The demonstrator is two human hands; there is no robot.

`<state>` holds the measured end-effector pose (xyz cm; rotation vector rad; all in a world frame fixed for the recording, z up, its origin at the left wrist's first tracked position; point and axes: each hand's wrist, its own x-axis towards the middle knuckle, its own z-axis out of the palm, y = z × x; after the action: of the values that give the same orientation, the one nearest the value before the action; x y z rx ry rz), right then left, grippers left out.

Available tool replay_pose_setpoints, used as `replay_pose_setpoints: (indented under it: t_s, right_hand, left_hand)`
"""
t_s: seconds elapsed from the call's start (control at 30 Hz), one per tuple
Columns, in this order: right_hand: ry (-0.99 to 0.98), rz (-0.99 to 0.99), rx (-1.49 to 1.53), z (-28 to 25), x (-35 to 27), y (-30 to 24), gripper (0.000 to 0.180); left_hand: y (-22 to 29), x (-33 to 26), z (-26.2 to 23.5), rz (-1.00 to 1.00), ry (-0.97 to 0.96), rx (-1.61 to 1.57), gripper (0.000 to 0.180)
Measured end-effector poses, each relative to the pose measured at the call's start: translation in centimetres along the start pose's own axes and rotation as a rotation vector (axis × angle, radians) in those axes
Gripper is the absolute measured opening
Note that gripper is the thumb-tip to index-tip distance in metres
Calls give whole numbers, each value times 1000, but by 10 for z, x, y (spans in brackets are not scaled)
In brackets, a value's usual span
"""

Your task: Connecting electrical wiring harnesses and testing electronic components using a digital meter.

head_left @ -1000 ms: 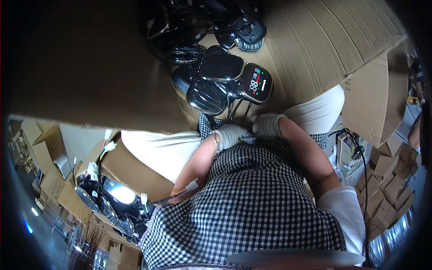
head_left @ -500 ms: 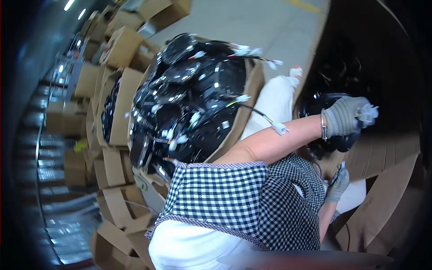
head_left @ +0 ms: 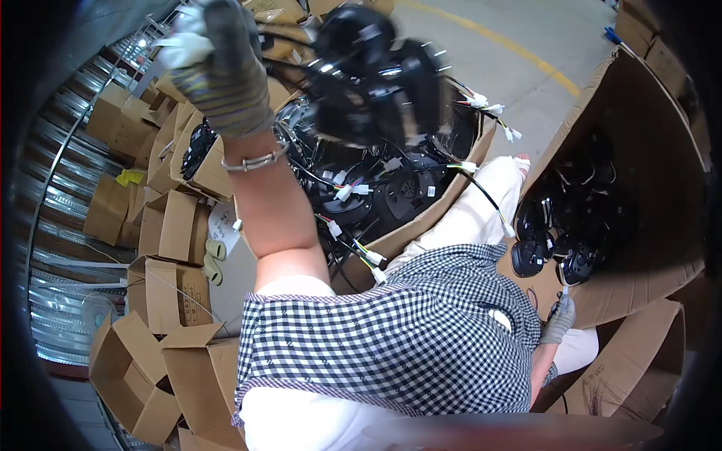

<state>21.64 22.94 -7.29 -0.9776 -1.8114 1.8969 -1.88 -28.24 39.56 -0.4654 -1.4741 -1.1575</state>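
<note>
Here the left hand [head_left: 226, 71], in a grey knit glove, is raised high and closed on the cable of a black round wired unit [head_left: 376, 71], which hangs blurred beside it over the left-hand carton [head_left: 429, 218]. That open cardboard box is packed with the same black units and their white-plugged leads. The right hand [head_left: 558, 319], also gloved, sits low at the front wall of the right-hand carton [head_left: 632, 293]; its fingers are curled around a thin white-tipped lead, though how firmly cannot be told. More black units lie in that carton's bottom.

To do this well, the person should probably lift until the trailing leads clear the tangle below, rather than tug, since a snagged plug could drag neighbouring units out.

Compared with half a second ago, the head has turned left: the full carton now fills the middle, and the left hand has come up into view holding a unit.
</note>
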Motion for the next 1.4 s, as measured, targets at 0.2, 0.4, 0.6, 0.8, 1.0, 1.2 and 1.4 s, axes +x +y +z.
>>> replay_pose_setpoints:
  t_s: [0.2, 0.4, 0.6, 0.8, 1.0, 1.2, 1.4]
  right_hand:
    - [0, -25, -34, 2, -5, -7, 28]
    - [53, -45, -281, 11, -17, -27, 28]
    - [76, -262, -463, 17, -29, -39, 29]
    - [89, -60, -305, 25, -39, -51, 27]
    - [107, 161, -211, 22, -41, -55, 26]
    - [129, 204, -205, 22, -53, -42, 22]
    - [50, 83, -378, 24, -53, -33, 20]
  left_hand:
    - [-67, -79, -18, -131, -681, 949, 34]
    - [-70, -124, -18, -244, -1033, 961, 38]
    - [-24, -123, 19, -148, -1461, 983, 71]
    - [31, -132, 93, 215, -1429, 954, 73]
    - [-24, -249, 270, 372, -1383, 473, 82]
    - [-81, -345, 392, -117, -1008, 346, 73]
    - [-43, -323, 427, 423, -755, 573, 64]
